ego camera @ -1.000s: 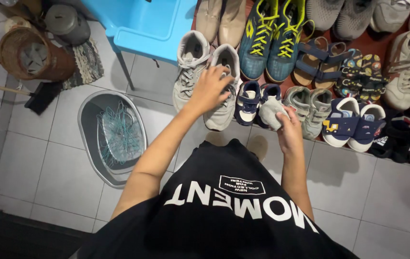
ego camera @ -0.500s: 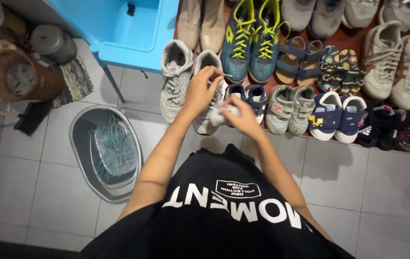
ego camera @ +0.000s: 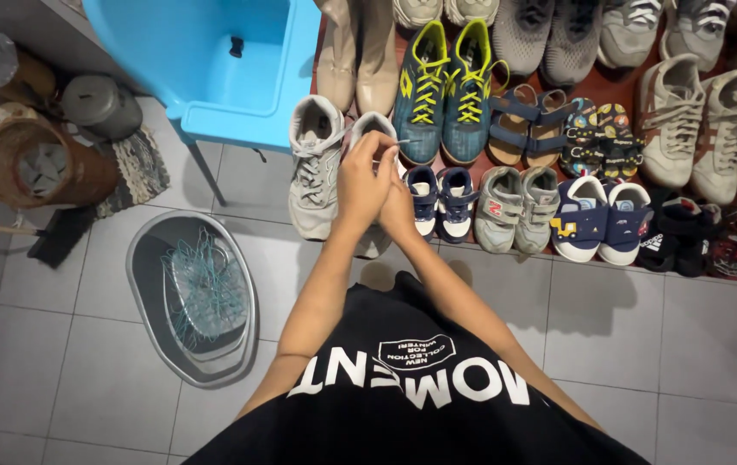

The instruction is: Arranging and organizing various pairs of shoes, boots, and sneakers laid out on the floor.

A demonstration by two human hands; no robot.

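While both hands meet over the right shoe of a grey sneaker pair, fingers of the left hand [ego camera: 364,176] pinched around a thin white lace end near the shoe's tongue. Right hand [ego camera: 398,207] pressed against the left one from the right side, curled narrow; whether holding anything, cannot tell, palm turned away. Grey sneaker [ego camera: 374,185] directly under both hands, toe pointing near, on the grey tiled floor [ego camera: 644,327], touching its mate, the left grey sneaker [ego camera: 315,168]. Most of the handled shoe hidden: only the heel collar at the far end and the toe tip below the wrists showing. Just right of the hands, small navy toddler shoes [ego camera: 440,200], then grey toddler sneakers [ego camera: 519,207] and blue-and-white toddler shoes [ego camera: 601,220]. Farther off, teal sneakers with yellow laces [ego camera: 441,90] and navy strap sandals [ego camera: 528,125]. Left of the shoes, a blue plastic chair [ego camera: 213,65], cut off at the top edge. Nearer left, a grey oval basin [ego camera: 149,301] holding tangled teal wire hangers [ego camera: 205,288]. Far left, a woven basket [ego camera: 37,168] and a dark metal pot [ego camera: 101,103].
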